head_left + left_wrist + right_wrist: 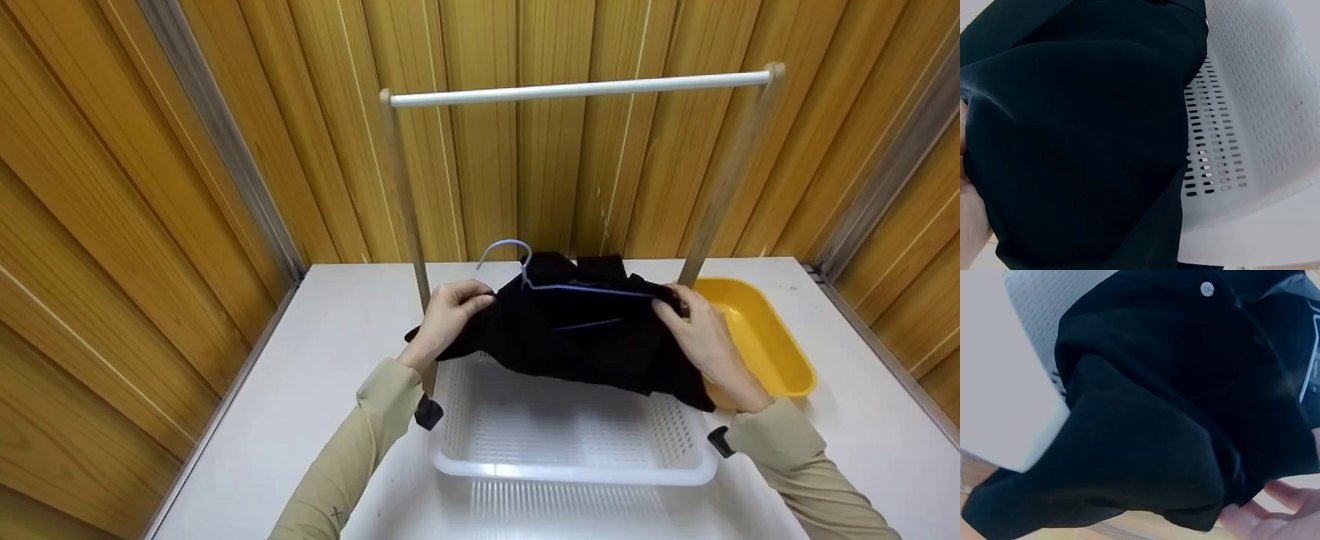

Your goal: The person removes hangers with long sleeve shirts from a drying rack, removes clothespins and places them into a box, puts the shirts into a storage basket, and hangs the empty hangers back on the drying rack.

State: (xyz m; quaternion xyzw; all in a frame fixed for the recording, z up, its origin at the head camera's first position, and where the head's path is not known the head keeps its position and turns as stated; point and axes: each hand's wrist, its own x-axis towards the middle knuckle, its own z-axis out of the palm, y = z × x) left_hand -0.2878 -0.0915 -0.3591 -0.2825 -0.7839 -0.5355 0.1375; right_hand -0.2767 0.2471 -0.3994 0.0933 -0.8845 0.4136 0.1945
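A black shirt hangs between the two hands above a white perforated basket. A blue clothes hanger runs inside the shirt, its hook sticking up at the collar. At the shirt's left side, my left hand pinches the cloth between thumb and fingers. My right hand grips the cloth at the other side, its thumb by the hanger's end. A white button shows on the shirt in the right wrist view. Only a sliver of the left hand appears in the left wrist view.
A rack with a white top rail and two uprights stands behind and around the basket on the white table. To the right lies a yellow tray. Wood-patterned walls enclose the table.
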